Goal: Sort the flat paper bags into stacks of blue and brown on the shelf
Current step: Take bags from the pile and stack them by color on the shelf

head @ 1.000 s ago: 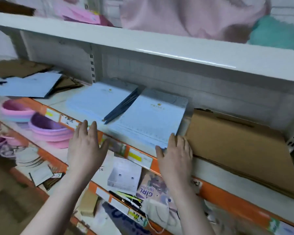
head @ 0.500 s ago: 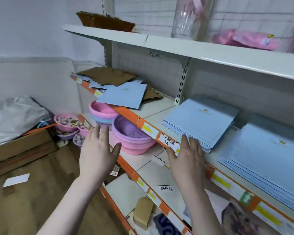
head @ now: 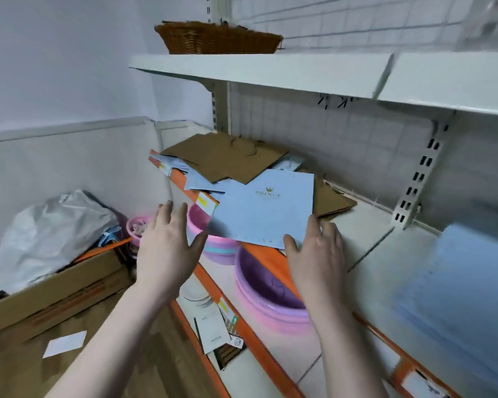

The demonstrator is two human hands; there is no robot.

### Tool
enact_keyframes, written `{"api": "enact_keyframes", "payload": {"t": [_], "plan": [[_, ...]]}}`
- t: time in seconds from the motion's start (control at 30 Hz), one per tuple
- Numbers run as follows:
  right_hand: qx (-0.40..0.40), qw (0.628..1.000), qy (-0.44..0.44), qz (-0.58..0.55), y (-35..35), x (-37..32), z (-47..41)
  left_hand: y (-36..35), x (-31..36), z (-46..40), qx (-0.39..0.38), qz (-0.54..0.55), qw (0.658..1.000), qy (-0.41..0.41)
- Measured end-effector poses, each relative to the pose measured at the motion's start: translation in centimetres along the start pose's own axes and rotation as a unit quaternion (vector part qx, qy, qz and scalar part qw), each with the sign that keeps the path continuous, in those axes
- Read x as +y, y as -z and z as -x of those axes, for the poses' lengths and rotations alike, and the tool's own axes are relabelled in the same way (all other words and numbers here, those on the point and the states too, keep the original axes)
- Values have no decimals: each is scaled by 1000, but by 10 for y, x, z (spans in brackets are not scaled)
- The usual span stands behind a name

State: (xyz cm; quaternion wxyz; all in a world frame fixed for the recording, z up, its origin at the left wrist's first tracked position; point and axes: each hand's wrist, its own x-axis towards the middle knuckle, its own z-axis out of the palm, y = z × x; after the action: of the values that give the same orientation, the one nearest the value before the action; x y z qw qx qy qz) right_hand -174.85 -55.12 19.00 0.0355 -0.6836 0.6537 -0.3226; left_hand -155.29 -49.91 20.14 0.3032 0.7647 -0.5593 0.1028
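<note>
**Reaching for the top blue bag in the mixed pile**

Hovering at the left, the left hand (head: 167, 242) is spreading its fingers wide and is holding nothing. Right of it, the blue paper bag (head: 266, 209) is lying tilted on the mixed pile, its near edge hanging over the orange edge of the shelf (head: 365, 228). It is probably light, thin and smooth, easy to bend, so taking it by two edges seems wise. Behind it, matte brown paper bags (head: 227, 159) are overlapping flat. The right hand (head: 316, 251) is touching the bag's near corner with relaxed fingers; a grip is not visible. Far right, a sorted blue stack (head: 466, 280) is lying blurred.
</note>
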Motion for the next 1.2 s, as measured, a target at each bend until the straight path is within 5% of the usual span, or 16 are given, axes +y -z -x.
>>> {"api": "enact_keyframes", "payload": {"t": [0.27, 0.73, 1.03, 1.2], "plan": [[-24, 998, 8, 55, -52, -52, -93, -44, -36, -129, -8, 18, 1000, -19], [-32, 973, -130, 187, -144, -136, -189, -150, -115, -338, -131, 99, 978, -129], [-35, 950, -215, 223, -186, -150, -213, -189, -134, -389, -273, 83, 942, -175], [-15, 951, -213, 223, -190, -145, -215, -196, -133, -405, -279, 83, 943, -158]]}}
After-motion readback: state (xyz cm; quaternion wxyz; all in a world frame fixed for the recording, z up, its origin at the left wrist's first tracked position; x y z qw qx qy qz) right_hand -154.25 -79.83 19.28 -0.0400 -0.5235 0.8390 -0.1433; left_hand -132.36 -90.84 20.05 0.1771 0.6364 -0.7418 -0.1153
